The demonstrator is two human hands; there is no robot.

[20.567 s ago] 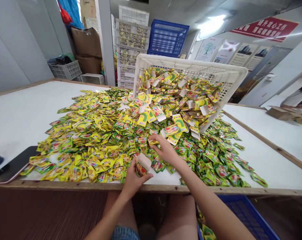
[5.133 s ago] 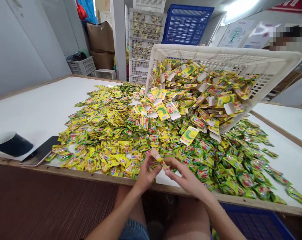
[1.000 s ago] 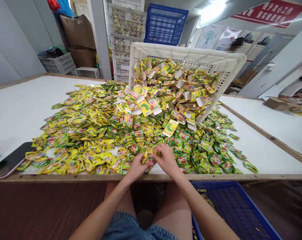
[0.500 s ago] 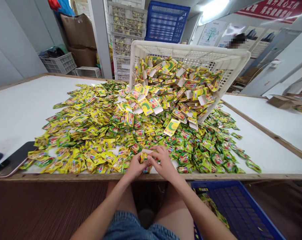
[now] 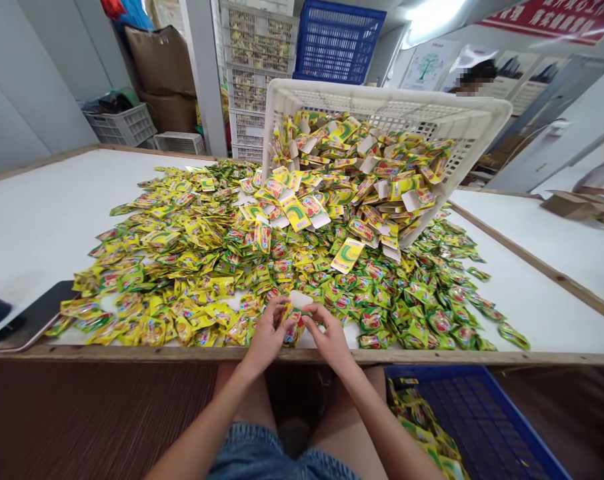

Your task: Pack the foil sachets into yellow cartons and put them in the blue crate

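Small carton [image 5: 297, 316] pinched by left hand [image 5: 267, 338] and right hand [image 5: 333, 341], in front of white crate [image 5: 382, 92]. Sachets [image 5: 182, 250] strewn left of crate.

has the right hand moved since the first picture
Yes. The right hand has drawn back, nearer the wooden table edge, from over the packet pile to the small carton in the left hand.

This looks like a factory workroom: small sachets [image 5: 182, 257] lie heaped across a white counter [image 5: 37, 207] mid-frame, small cartons [image 5: 295, 212] spill from a tilted basket [image 5: 382, 91], filled crates [image 5: 259, 88] stand stacked at upper centre, and a red banner [image 5: 557, 19] hangs at upper right.
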